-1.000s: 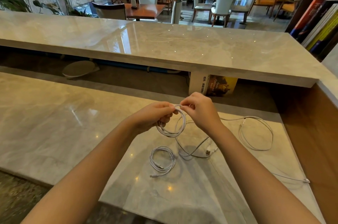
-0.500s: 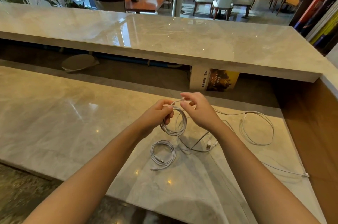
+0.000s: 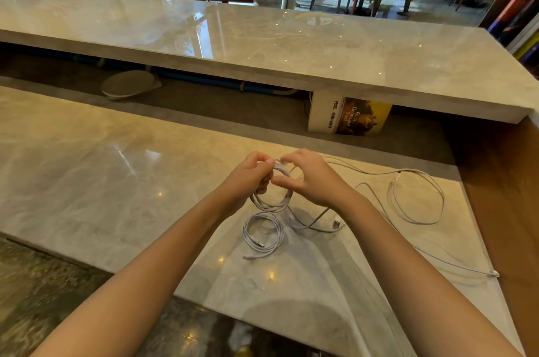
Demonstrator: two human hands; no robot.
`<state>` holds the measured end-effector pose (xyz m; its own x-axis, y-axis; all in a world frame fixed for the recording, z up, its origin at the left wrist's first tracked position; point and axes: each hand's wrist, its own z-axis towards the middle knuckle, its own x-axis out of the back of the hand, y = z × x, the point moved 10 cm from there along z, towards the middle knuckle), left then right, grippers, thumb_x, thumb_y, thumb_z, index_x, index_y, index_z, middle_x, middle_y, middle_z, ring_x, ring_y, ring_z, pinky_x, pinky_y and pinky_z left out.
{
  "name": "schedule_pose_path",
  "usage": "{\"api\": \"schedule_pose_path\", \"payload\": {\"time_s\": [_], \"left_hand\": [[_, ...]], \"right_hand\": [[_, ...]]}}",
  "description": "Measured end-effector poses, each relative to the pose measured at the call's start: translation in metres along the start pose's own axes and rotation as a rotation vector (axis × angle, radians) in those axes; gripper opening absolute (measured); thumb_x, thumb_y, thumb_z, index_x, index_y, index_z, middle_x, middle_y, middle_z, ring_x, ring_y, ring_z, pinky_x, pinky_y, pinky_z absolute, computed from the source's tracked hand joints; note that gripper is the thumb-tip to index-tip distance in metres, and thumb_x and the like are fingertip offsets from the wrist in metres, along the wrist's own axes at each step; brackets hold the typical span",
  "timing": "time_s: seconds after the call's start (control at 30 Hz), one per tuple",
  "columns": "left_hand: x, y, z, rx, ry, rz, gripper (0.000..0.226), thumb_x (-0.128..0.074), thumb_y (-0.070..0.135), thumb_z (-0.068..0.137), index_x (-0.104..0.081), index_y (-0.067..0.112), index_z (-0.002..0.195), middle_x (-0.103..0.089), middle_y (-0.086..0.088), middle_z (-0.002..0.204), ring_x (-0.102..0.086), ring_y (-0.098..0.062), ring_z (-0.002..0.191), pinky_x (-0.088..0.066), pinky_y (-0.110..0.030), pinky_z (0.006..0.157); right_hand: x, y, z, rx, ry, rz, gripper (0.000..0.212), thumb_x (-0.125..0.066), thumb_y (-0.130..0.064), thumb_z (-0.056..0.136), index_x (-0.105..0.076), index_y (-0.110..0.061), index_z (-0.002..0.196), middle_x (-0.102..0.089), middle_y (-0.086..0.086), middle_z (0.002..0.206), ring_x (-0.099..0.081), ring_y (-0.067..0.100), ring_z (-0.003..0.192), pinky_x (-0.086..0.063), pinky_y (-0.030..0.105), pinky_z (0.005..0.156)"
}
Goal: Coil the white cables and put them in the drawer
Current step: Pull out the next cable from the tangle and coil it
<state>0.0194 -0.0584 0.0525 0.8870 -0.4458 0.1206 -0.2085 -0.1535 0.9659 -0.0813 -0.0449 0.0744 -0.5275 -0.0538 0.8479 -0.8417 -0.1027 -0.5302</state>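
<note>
My left hand (image 3: 248, 178) pinches the top of a small coil of white cable (image 3: 269, 203) held just above the marble counter (image 3: 87, 176). My right hand (image 3: 315, 178) grips the same cable beside it; the loose tail (image 3: 315, 225) trails down to a USB plug (image 3: 337, 224) on the counter. A finished white coil (image 3: 262, 234) lies flat just below the held one. To the right a third white cable (image 3: 417, 202) lies loosely looped, its end (image 3: 494, 273) near the counter's right edge. No drawer is in view.
A raised marble bar top (image 3: 291, 47) runs across behind the counter. Under it stand a book (image 3: 350, 116) and a round pale dish (image 3: 128, 88). A wooden side wall (image 3: 504, 196) bounds the counter on the right. Chairs and tables fill the room beyond.
The held coil has gained loops as both hands wound the cable, and the loose tail on the counter has shortened. The view has tilted down a little.
</note>
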Motion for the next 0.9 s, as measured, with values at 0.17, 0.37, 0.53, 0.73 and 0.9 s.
{"api": "schedule_pose_path", "payload": {"time_s": [0.17, 0.37, 0.53, 0.73, 0.9], "left_hand": [[-0.002, 0.009, 0.002, -0.070, 0.025, 0.121, 0.016, -0.037, 0.023, 0.101, -0.045, 0.011, 0.108, -0.050, 0.001, 0.071, -0.044, -0.007, 0.058, -0.039, -0.019, 0.055], [0.012, 0.016, 0.009, -0.213, 0.087, 0.409, 0.012, -0.036, 0.027, 0.100, -0.043, 0.019, 0.104, -0.050, -0.001, 0.074, -0.045, -0.014, 0.064, -0.041, -0.031, 0.063], [0.003, 0.007, 0.005, -0.225, 0.040, 0.392, 0.018, -0.038, 0.024, 0.100, -0.050, 0.014, 0.108, -0.053, 0.004, 0.081, -0.048, -0.007, 0.070, -0.040, -0.021, 0.063], [0.006, -0.016, 0.008, -0.091, 0.040, 0.301, 0.021, -0.042, 0.027, 0.099, -0.057, 0.013, 0.104, -0.053, -0.001, 0.083, -0.046, -0.011, 0.072, -0.041, -0.025, 0.067], [0.017, -0.040, 0.008, 0.031, 0.005, 0.187, 0.019, -0.052, 0.018, 0.095, -0.060, 0.006, 0.107, -0.055, -0.003, 0.076, -0.048, -0.013, 0.066, -0.042, -0.024, 0.060]], "right_hand": [[-0.019, 0.009, -0.005, -0.191, 0.006, 0.507, 0.015, -0.059, -0.014, 0.087, -0.063, -0.003, 0.097, -0.066, 0.010, 0.082, -0.063, 0.016, 0.071, -0.053, 0.027, 0.064], [-0.038, 0.014, -0.015, -0.435, -0.131, 1.216, 0.017, -0.052, -0.015, 0.092, -0.064, -0.003, 0.096, -0.059, 0.006, 0.071, -0.058, 0.015, 0.066, -0.051, 0.028, 0.067], [-0.050, 0.016, -0.019, -0.440, -0.201, 1.052, 0.023, -0.060, -0.025, 0.088, -0.060, -0.004, 0.096, -0.053, 0.004, 0.073, -0.053, 0.014, 0.070, -0.050, 0.028, 0.065], [-0.030, 0.014, -0.006, -0.204, -0.088, 0.385, 0.010, -0.063, -0.014, 0.082, -0.058, -0.008, 0.089, -0.061, 0.007, 0.077, -0.062, 0.015, 0.063, -0.054, 0.029, 0.062], [-0.043, 0.022, -0.006, -0.226, -0.100, 0.427, 0.018, -0.068, -0.016, 0.081, -0.060, -0.010, 0.096, -0.064, 0.008, 0.074, -0.061, 0.016, 0.061, -0.053, 0.033, 0.061]]}}
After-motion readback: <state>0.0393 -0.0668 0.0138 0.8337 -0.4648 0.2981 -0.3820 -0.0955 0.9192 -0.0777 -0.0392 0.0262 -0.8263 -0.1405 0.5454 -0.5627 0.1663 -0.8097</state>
